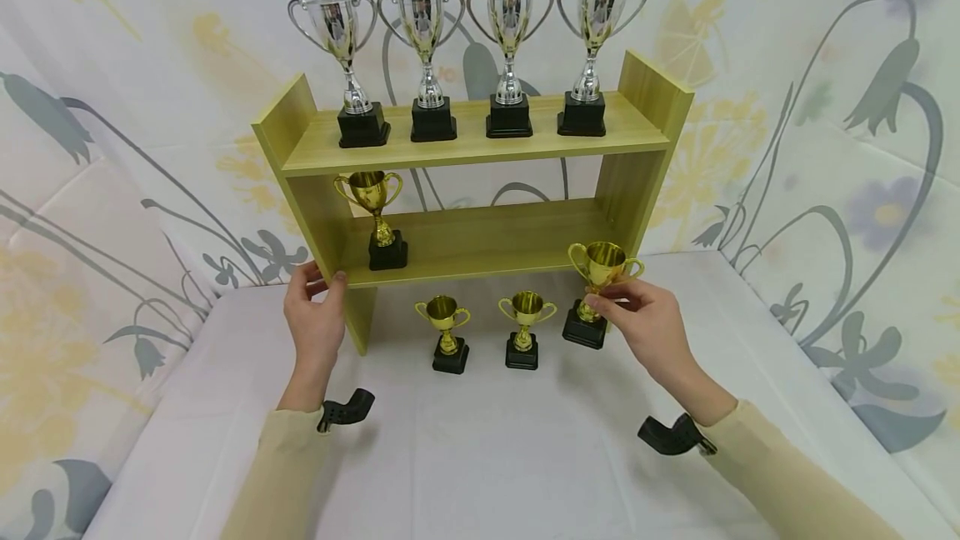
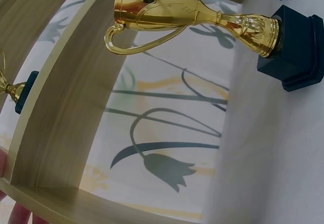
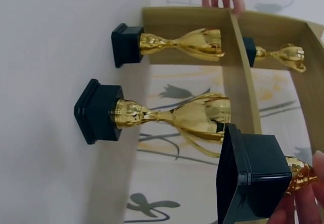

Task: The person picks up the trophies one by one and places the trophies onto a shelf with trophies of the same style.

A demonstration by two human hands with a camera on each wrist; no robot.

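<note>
My right hand [image 1: 648, 323] pinches the stem of a gold trophy cup [image 1: 604, 260] with a black base. That trophy is held up at the right end of the shelf's lower board, tilted slightly; in the right wrist view its base [image 3: 260, 176] faces the camera. With my left hand [image 1: 313, 327] I grip the left side panel of the wooden shelf [image 1: 480, 238], thumb at the front edge. On the middle board, at its left end, a gold trophy [image 1: 387, 252] stands upright. Two more gold trophies [image 1: 448, 354] [image 1: 522, 352] stand on the table in front of the shelf.
Several silver trophies [image 1: 508, 111] with black bases line the top board of the shelf. A white cloth covers the table [image 1: 480, 457]. Behind the shelf hangs a flower-patterned cloth [image 1: 750, 65]. Black camera mounts [image 1: 675, 435] sit at both wrists.
</note>
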